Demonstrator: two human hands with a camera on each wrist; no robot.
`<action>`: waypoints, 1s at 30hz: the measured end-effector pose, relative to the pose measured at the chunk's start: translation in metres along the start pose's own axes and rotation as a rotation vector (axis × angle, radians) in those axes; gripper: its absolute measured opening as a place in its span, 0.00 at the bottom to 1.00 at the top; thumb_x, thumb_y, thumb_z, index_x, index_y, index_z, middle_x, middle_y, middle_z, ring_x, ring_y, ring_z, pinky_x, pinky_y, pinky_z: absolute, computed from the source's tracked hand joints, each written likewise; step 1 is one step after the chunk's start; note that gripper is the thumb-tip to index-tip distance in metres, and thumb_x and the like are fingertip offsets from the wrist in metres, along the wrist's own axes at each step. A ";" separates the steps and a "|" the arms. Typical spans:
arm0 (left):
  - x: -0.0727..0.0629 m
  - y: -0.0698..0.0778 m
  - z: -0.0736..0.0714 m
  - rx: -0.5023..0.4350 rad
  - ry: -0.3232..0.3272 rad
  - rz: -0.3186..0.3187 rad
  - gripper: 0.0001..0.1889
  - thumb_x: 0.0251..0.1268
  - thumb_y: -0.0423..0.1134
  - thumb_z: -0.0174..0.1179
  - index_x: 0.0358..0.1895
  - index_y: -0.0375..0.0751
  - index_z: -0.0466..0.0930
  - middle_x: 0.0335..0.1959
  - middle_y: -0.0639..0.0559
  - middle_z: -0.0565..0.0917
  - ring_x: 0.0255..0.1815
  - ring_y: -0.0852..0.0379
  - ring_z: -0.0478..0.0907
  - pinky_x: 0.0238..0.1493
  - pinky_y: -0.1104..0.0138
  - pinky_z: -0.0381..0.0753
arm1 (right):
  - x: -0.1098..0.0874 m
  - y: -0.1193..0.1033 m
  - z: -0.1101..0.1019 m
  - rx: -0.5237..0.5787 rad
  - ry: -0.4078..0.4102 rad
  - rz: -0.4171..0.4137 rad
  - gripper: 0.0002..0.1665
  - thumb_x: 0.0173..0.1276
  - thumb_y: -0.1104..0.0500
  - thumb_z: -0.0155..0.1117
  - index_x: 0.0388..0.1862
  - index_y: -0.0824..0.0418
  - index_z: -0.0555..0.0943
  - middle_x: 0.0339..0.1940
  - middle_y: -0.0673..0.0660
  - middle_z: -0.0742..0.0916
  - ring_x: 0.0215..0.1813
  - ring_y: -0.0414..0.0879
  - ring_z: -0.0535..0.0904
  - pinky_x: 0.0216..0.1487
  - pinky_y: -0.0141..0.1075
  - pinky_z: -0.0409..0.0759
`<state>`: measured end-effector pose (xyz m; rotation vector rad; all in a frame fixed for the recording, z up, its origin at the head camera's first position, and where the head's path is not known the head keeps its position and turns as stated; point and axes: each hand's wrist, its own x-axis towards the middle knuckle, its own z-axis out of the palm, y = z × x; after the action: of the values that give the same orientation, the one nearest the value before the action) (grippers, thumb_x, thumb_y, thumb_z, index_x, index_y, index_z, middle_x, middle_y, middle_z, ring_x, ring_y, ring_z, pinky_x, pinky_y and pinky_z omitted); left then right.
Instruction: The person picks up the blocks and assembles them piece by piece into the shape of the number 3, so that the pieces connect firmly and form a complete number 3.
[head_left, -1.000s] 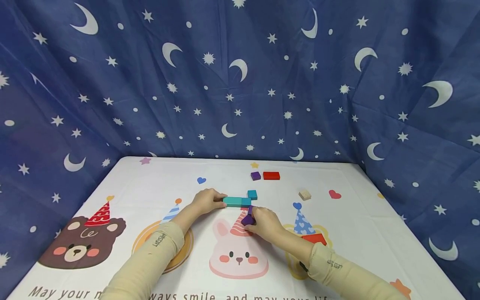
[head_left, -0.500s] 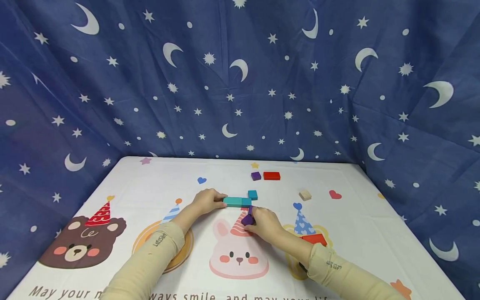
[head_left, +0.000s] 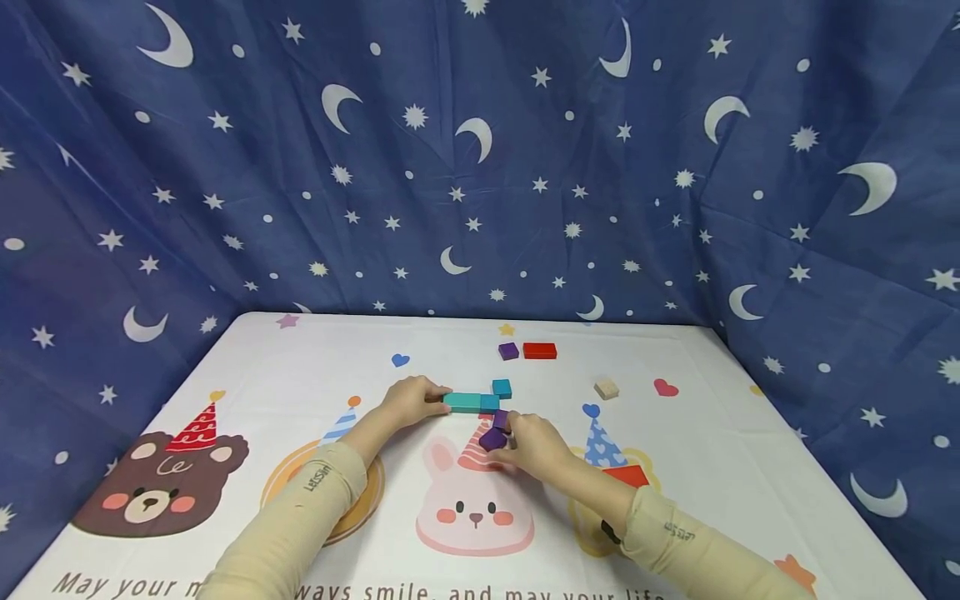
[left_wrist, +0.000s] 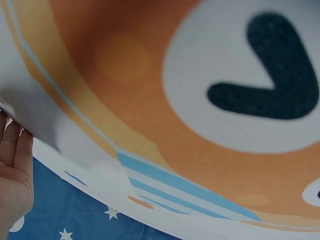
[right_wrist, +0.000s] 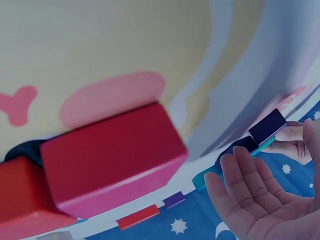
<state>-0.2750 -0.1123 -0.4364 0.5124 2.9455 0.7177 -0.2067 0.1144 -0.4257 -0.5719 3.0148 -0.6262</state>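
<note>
My left hand [head_left: 411, 402] pinches the left end of a long teal block [head_left: 462, 403] between thumb and fingers. A small blue block [head_left: 489, 403] sits against its right end, and another blue block [head_left: 502, 389] lies just behind. Two purple blocks lie in front: one [head_left: 500, 419] by my right fingertips, and a turned one [head_left: 492, 439] near the thumb. My right hand [head_left: 534, 446] has its fingers fairly straight, touching the purple blocks. In the left wrist view only part of the left hand [left_wrist: 12, 185] shows, without the block.
Farther back lie a purple block [head_left: 508, 351] and a red block [head_left: 540, 351]. A pale wooden block [head_left: 606, 388] is to the right. Under the right forearm are a red block [head_left: 626, 476] and a dark piece [head_left: 610, 532]. A star-patterned curtain [head_left: 480, 208] borders the table.
My right fingers have loosened and drawn slightly right, so more of the upper purple block shows, and the thumb has come away from the turned one. The left hand stays on the teal block.
</note>
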 end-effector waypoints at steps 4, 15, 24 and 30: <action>-0.001 0.001 -0.001 -0.006 0.003 -0.003 0.18 0.58 0.46 0.64 0.52 0.47 0.82 0.50 0.47 0.84 0.56 0.45 0.78 0.55 0.52 0.76 | 0.000 -0.002 -0.003 -0.005 -0.003 -0.005 0.24 0.51 0.48 0.75 0.35 0.65 0.78 0.25 0.53 0.82 0.26 0.40 0.69 0.28 0.29 0.69; 0.000 0.002 -0.001 0.005 0.002 0.007 0.19 0.57 0.45 0.65 0.52 0.46 0.83 0.49 0.46 0.85 0.54 0.44 0.79 0.51 0.53 0.77 | -0.010 0.000 -0.006 -0.035 -0.012 -0.013 0.23 0.50 0.51 0.76 0.36 0.66 0.79 0.29 0.56 0.85 0.27 0.41 0.71 0.30 0.31 0.73; -0.002 0.000 0.002 0.043 0.022 0.022 0.20 0.60 0.48 0.62 0.54 0.47 0.81 0.50 0.47 0.85 0.55 0.46 0.79 0.53 0.52 0.76 | -0.022 0.010 -0.020 -0.114 -0.109 -0.145 0.18 0.53 0.54 0.74 0.38 0.63 0.81 0.31 0.54 0.84 0.31 0.43 0.73 0.36 0.37 0.76; -0.002 0.005 0.006 0.016 0.035 0.009 0.18 0.59 0.45 0.63 0.53 0.44 0.82 0.50 0.45 0.84 0.54 0.45 0.79 0.54 0.52 0.76 | -0.030 0.029 -0.037 -0.164 -0.198 -0.245 0.18 0.55 0.53 0.71 0.41 0.61 0.81 0.34 0.53 0.83 0.33 0.42 0.71 0.35 0.36 0.74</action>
<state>-0.2709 -0.1066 -0.4392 0.5198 2.9859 0.7113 -0.1922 0.1636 -0.4047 -0.9597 2.8476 -0.3054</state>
